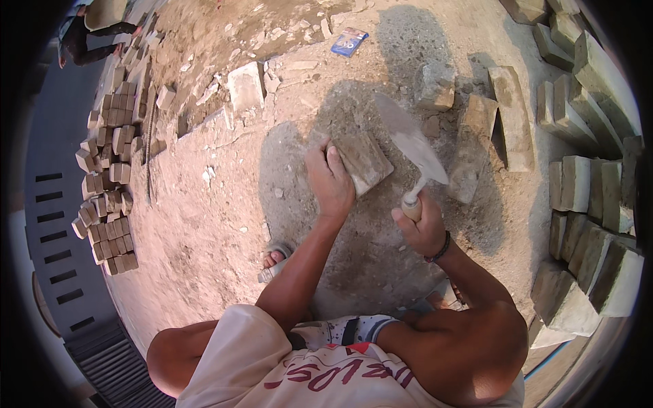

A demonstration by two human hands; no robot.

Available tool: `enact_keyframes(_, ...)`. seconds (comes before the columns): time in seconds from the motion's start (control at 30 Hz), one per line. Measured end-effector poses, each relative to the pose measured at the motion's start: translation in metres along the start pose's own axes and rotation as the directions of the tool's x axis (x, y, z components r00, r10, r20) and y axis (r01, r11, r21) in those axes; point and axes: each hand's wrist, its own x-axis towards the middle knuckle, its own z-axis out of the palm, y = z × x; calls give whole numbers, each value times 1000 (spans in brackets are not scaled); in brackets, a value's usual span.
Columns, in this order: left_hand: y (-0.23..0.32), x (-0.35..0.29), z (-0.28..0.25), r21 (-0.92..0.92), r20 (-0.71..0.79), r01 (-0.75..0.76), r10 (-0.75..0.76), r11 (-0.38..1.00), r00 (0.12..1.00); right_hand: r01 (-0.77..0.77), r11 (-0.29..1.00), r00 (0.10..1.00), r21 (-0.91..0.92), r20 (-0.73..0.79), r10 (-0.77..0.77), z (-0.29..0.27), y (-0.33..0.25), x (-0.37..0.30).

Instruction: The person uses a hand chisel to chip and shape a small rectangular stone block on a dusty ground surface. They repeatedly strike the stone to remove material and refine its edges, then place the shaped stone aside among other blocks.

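My left hand (330, 180) is closed around the left end of a grey-brown paving block (364, 162), its thumb lying along the near side. The block is tilted over the sandy ground; whether it touches the ground I cannot tell. In my right hand (423, 224) is a trowel, gripped by its wooden handle (411, 205). The trowel's long pale blade (408, 136) points away from me, just right of the block and apart from it. A dark bracelet circles my right wrist.
Stacked blocks (585, 231) line the right side, and smaller blocks (112, 177) are piled at the left. Loose blocks (511, 119) lie right of the trowel, another pale block (246, 86) farther off. A blue packet (349, 42) lies ahead. Another person (88, 37) is at the far left.
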Motion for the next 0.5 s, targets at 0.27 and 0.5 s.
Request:
enact_keyframes(0.27, -6, -2, -1, -52, -16, 5, -6, 999, 1000, -7, 1000, 1000, 25, 10, 7, -10, -13, 2)
enact_keyframes(0.5, -13, -1, -12, -38, -33, 26, -27, 999, 999, -250, 963, 953, -99, 149, 263, -21, -51, 29)
